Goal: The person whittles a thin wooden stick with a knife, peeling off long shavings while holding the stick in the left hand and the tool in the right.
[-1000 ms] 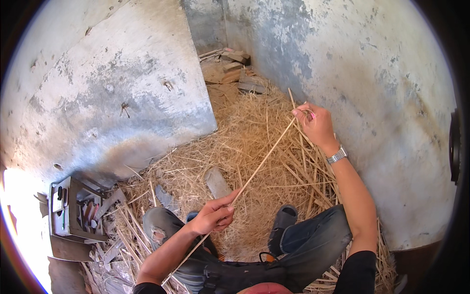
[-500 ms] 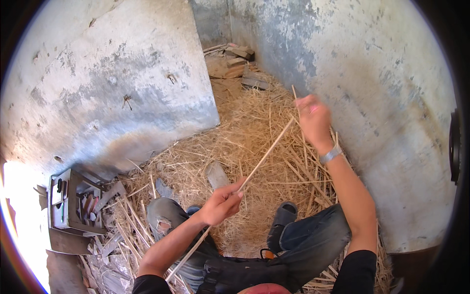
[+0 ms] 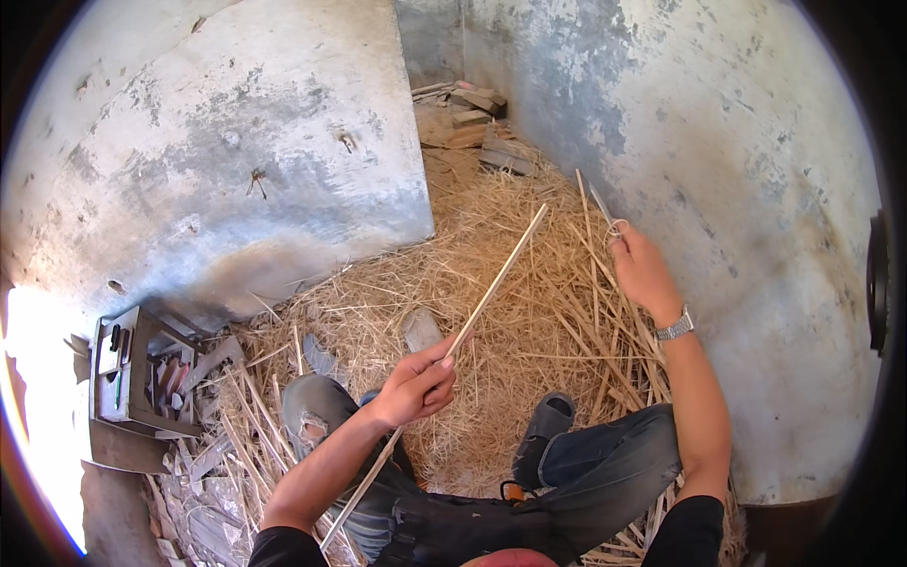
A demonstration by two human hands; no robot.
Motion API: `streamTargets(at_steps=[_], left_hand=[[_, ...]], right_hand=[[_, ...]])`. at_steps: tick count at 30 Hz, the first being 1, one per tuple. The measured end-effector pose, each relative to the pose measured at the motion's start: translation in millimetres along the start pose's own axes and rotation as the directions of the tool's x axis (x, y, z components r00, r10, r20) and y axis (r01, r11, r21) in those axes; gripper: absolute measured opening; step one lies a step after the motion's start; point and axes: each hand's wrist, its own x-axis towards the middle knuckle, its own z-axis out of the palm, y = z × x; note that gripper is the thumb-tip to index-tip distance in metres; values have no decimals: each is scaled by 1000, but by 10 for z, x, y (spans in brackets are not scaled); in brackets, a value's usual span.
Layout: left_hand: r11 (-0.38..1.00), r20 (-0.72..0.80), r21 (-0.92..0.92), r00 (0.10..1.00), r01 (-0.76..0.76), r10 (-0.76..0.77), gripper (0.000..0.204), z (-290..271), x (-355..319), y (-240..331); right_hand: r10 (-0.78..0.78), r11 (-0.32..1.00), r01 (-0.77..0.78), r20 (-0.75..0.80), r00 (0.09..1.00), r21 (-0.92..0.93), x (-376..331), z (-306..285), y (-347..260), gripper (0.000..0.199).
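Observation:
My left hand (image 3: 416, 386) is closed round a long, thin strip of pale wood or bamboo (image 3: 501, 276). The strip slants from beside my left forearm up to a free tip right of the middle. Out to the right, near the wall, my right hand (image 3: 646, 272) grips a knife whose narrow grey blade (image 3: 599, 202) points up and away; its handle is hidden in my fingers. A small pale curl, perhaps a shaving (image 3: 619, 227), sits by the thumb. The blade and the strip are apart.
Straw-like shavings (image 3: 472, 246) cover the floor, with loose strips (image 3: 590, 331) along the right wall (image 3: 737, 283). At left stands a small wooden box (image 3: 142, 425) holding odds and ends. Bricks or wood blocks (image 3: 477, 99) lie in the far corner. My knees flank the work.
My right hand has moved right and slightly down, away from the strip, and the blade now shows clearly. The strip's tip has shifted a little left and up.

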Motion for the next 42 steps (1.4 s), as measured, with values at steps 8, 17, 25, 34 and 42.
streamTargets(at_steps=[8, 17, 25, 34, 42], left_hand=[[998, -3, -65, 1000, -2, 1, 49, -21, 119, 20], [982, -43, -187, 998, 38, -47, 49, -13, 96, 76], [972, -81, -235, 996, 22, -42, 47, 66, 148, 58], [979, -95, -202, 995, -10, -9, 43, -63, 140, 82], [984, 78, -164, 995, 70, -57, 50, 63, -148, -26]], right_hand=[[200, 789, 234, 598, 776, -568, -87, -54, -146, 31], [-64, 991, 75, 98, 993, -108, -210, -44, -611, 35], [-348, 921, 388, 366, 863, -42, -914, 808, -1129, 43], [-521, 796, 569, 247, 817, -205, -661, 933, -1076, 39], [-53, 858, -41, -169, 984, -512, 421, 219, 340, 52]])
